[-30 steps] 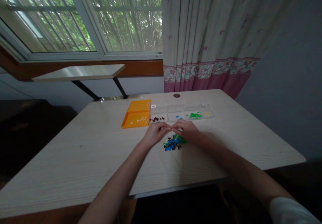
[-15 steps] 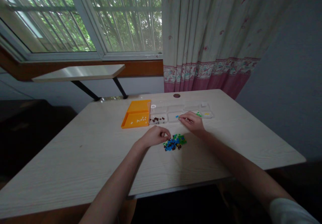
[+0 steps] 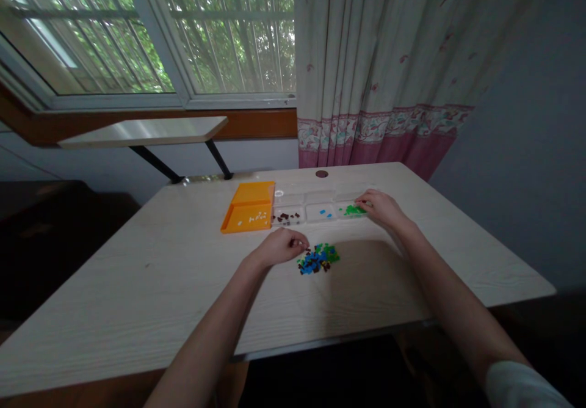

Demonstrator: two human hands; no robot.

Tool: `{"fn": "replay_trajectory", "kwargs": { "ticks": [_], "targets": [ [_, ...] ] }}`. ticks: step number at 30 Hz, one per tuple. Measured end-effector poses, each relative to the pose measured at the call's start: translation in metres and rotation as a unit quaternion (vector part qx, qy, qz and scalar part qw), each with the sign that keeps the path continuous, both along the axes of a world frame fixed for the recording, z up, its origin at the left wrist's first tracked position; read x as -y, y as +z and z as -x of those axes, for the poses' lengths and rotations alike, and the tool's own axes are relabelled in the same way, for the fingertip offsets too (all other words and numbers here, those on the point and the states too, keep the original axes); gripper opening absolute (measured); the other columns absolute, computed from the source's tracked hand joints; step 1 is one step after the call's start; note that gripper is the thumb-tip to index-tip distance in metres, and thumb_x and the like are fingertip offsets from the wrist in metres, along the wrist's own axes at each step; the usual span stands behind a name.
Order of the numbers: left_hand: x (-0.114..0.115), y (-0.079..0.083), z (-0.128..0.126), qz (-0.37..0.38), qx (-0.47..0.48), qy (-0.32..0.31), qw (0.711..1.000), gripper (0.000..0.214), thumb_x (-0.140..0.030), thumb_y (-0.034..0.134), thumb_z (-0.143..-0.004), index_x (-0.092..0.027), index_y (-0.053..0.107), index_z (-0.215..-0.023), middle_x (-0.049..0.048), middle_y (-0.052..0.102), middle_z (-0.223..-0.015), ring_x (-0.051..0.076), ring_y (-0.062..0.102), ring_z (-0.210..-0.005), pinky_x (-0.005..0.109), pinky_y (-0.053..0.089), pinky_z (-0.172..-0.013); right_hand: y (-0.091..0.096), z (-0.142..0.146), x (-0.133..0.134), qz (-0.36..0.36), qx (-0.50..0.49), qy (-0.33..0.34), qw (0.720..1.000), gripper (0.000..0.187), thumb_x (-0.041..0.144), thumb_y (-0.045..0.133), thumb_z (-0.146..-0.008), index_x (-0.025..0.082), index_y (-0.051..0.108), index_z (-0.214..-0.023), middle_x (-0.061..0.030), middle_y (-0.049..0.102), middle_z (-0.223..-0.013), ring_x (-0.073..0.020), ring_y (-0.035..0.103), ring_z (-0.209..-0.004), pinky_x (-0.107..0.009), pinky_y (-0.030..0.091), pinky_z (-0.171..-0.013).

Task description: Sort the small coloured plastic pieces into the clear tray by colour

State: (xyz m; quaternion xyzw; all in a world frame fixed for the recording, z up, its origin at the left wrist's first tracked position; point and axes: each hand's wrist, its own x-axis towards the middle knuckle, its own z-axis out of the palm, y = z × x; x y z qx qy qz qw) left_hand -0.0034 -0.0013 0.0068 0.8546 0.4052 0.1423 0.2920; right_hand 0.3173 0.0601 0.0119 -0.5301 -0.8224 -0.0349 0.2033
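A pile of tiny blue, green, brown and yellow pieces (image 3: 315, 261) lies on the table. At its left edge rests my left hand (image 3: 281, 247), thumb and fingers curled together; whether a piece is between them is too small to tell. My right hand (image 3: 382, 206) is pinched over the green pieces (image 3: 351, 211) in a compartment of the clear plastic case (image 3: 306, 214). Anything in its fingertips is hidden. Two blue pieces (image 3: 325, 213) lie one compartment to the left, and brown pieces (image 3: 284, 216) in the compartment beyond.
An orange tray (image 3: 249, 191) joins the clear case on the left and holds several white pieces (image 3: 257, 218). Behind stands a raised shelf (image 3: 146, 131) on black legs. A round hole (image 3: 322, 174) is near the table's back edge, before the curtain (image 3: 366, 90).
My right hand has moved right, from the blue pieces' compartment to the green pieces. Two blue pieces now show where it was. My left hand has stayed by the pile.
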Motion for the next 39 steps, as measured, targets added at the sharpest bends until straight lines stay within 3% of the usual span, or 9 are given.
{"fn": "replay_trajectory", "kwargs": {
  "ticks": [6,14,20,28,39],
  "targets": [
    [-0.001,0.0,0.002,-0.009,-0.017,0.014,1.0,0.02,-0.022,0.055,-0.068,-0.015,0.069,-0.081,-0.0033,0.046,-0.053,0.007,0.04,-0.05,0.016,0.027,-0.048,-0.003,0.017,0.006,0.005,-0.015,0.009,1.0,0.022,0.028,0.048,-0.085,0.019,0.068,-0.09,-0.0061,0.065,-0.09,-0.0171,0.059,-0.083,-0.026,0.043,-0.074],
    [0.003,0.003,-0.004,-0.017,-0.024,0.007,1.0,0.02,-0.02,0.052,-0.071,-0.016,0.069,-0.081,-0.0029,0.05,-0.054,0.008,0.042,-0.05,0.017,0.028,-0.049,-0.01,0.078,0.033,0.037,-0.022,0.163,0.986,0.022,0.027,0.047,-0.086,0.02,0.067,-0.091,-0.0047,0.066,-0.089,-0.0143,0.059,-0.082,-0.024,0.043,-0.073],
    [0.003,-0.004,-0.007,-0.07,0.026,0.065,0.995,0.018,-0.019,0.052,-0.07,-0.016,0.067,-0.08,-0.0036,0.048,-0.053,0.007,0.042,-0.05,0.017,0.029,-0.05,-0.02,0.103,0.047,0.074,-0.066,0.242,0.965,0.02,0.029,0.049,-0.086,0.02,0.067,-0.089,-0.0031,0.065,-0.083,-0.0132,0.059,-0.079,-0.023,0.043,-0.071],
    [0.002,-0.008,-0.009,-0.09,0.079,0.092,0.989,0.016,-0.021,0.054,-0.072,-0.014,0.066,-0.08,-0.0051,0.045,-0.05,0.006,0.04,-0.047,0.016,0.029,-0.049,-0.022,0.109,0.052,0.081,-0.111,0.228,0.964,0.018,0.032,0.054,-0.083,0.019,0.066,-0.084,-0.0018,0.063,-0.074,-0.011,0.054,-0.067,-0.021,0.039,-0.063],
    [0.001,-0.012,-0.015,-0.086,0.158,0.127,0.975,0.024,-0.035,0.053,-0.077,-0.014,0.066,-0.081,-0.0074,0.036,-0.046,0.005,0.03,-0.042,0.015,0.023,-0.042,-0.023,0.107,0.051,-0.002,-0.164,0.237,0.958,0.016,0.026,0.051,-0.084,0.017,0.064,-0.083,-0.0033,0.062,-0.076,-0.011,0.055,-0.069,-0.02,0.04,-0.063]
  ]
}}
